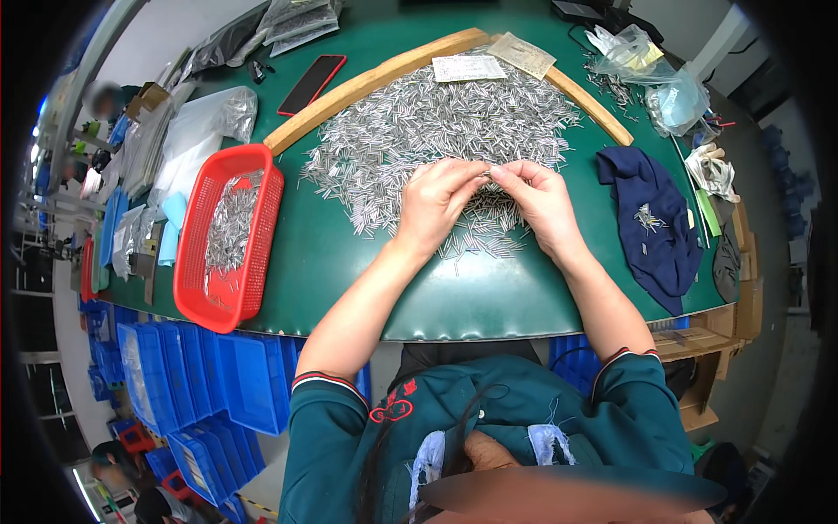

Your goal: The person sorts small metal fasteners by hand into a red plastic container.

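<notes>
A wide heap of small silvery metal pins [375, 148] lies spread on the green tabletop. Over its near part, my left hand [436, 196] and my right hand [543, 203] meet fingertip to fingertip. Both are closed in a pinch around what looks like a small metal pin [488, 173], mostly hidden by the fingers. At the left, a red perforated basket [272, 205] contains more loose pins. To the right, a dark blue cloth [650, 253] has a few pins lying on it.
Wooden strips [349, 92] border the heap's far side, with paper slips [469, 68] on top. A red-edged phone [312, 85] lies beyond the left strip. Plastic bags [676, 100] crowd the far right. Blue bins [253, 371] stand below the table's left edge; cardboard [698, 342] stands lower right.
</notes>
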Motion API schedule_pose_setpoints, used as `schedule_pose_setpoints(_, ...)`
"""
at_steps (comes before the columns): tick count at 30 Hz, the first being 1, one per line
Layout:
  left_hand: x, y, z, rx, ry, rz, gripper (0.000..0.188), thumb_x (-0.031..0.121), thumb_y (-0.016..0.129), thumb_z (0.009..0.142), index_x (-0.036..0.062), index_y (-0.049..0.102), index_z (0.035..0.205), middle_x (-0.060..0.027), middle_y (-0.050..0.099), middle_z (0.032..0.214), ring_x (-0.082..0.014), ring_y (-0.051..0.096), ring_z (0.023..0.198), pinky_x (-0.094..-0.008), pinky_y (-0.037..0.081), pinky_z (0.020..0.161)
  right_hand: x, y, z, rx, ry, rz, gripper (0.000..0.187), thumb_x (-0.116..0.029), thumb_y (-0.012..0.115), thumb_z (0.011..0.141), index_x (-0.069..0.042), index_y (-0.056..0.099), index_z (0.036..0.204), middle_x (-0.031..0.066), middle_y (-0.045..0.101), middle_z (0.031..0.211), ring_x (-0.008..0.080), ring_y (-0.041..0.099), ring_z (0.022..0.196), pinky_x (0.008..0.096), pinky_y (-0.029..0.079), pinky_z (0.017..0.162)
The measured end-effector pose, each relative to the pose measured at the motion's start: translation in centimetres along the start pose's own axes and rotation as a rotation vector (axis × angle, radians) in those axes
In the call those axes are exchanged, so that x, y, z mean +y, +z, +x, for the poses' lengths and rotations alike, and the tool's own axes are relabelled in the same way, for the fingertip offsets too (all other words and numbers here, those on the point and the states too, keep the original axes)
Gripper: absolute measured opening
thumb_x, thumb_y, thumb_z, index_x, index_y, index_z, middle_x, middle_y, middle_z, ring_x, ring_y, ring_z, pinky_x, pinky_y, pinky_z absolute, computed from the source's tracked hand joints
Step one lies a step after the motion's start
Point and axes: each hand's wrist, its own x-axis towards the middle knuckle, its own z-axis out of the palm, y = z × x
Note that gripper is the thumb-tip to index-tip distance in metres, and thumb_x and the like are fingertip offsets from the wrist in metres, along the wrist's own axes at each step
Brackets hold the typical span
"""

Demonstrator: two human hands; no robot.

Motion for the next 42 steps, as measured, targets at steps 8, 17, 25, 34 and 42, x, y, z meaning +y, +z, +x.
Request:
schedule_pose_setpoints(8, 0.8, 0.3, -0.2, -0.044, -0.086, -0.018, 0.025, 0.01, 0.061, 0.075, 0.0116, 0.063, 0.1, -0.005, 0.061, 0.079, -0.0163, 0.059, 0.071, -0.0274, 0.043, 0.065, 0.5, -0.1, -0.1, 0.001, -0.173, -0.077, 0.018, -0.015, 0.057, 0.083, 0.002, 0.06, 0.088, 0.0008, 0.059, 0.077, 0.0036, 0.051, 0.07, 0.0171, 0.041, 0.062)
schedule_pose_setpoints(17, 1.4, 0.3, -0.1, -0.104, -0.43, -0.643, 0.027, 0.004, 0.053, 0.082, 0.0039, 0.057, 0.108, -0.0063, 0.061, 0.088, -0.0109, 0.059, 0.074, -0.0213, 0.047, 0.069, 0.0, 0.2, -0.5, -0.02, -0.264, -0.017, 0.021, -0.015, 0.051, 0.087, 0.004, 0.059, 0.093, 0.0049, 0.061, 0.081, 0.0076, 0.055, 0.074, 0.02, 0.044, 0.067)
schedule_pose_setpoints(25, 1.6, 0.0, -0.2, -0.087, -0.331, -0.469, 0.029, 0.002, 0.055, 0.08, 0.0057, 0.057, 0.109, -0.0068, 0.062, 0.087, -0.0113, 0.06, 0.071, -0.0222, 0.048, 0.064, 0.2, 0.3, -0.7, -0.025, -0.265, 0.032, 0.018, -0.015, 0.056, 0.083, 0.002, 0.061, 0.09, 0.0012, 0.06, 0.078, 0.0047, 0.053, 0.069, 0.0179, 0.043, 0.062)
schedule_pose_setpoints(34, 1.3, 0.4, -0.2, -0.033, 0.101, 0.14, 0.03, 0.007, 0.061, 0.073, 0.0058, 0.058, 0.102, -0.008, 0.058, 0.075, -0.0213, 0.057, 0.065, -0.0305, 0.046, 0.06, 0.8, 0.2, -0.2, 0.047, -0.202, -0.151, 0.019, -0.019, 0.063, 0.079, 0.0, 0.06, 0.083, -0.0023, 0.054, 0.067, 0.0029, 0.045, 0.056, 0.0167, 0.036, 0.048)
schedule_pose_setpoints(42, 2.2, 0.1, -0.2, -0.151, 0.09, 0.264, 0.04, 0.008, 0.061, 0.075, 0.0053, 0.05, 0.113, -0.0074, 0.051, 0.069, -0.0216, 0.053, 0.06, -0.0324, 0.044, 0.055, 0.0, -1.2, 0.5, -0.198, 0.53, 0.618, 0.013, -0.024, 0.054, 0.085, -0.013, 0.051, 0.079, -0.0104, 0.03, 0.054, -0.0016, 0.025, 0.042, 0.0128, 0.015, 0.033)
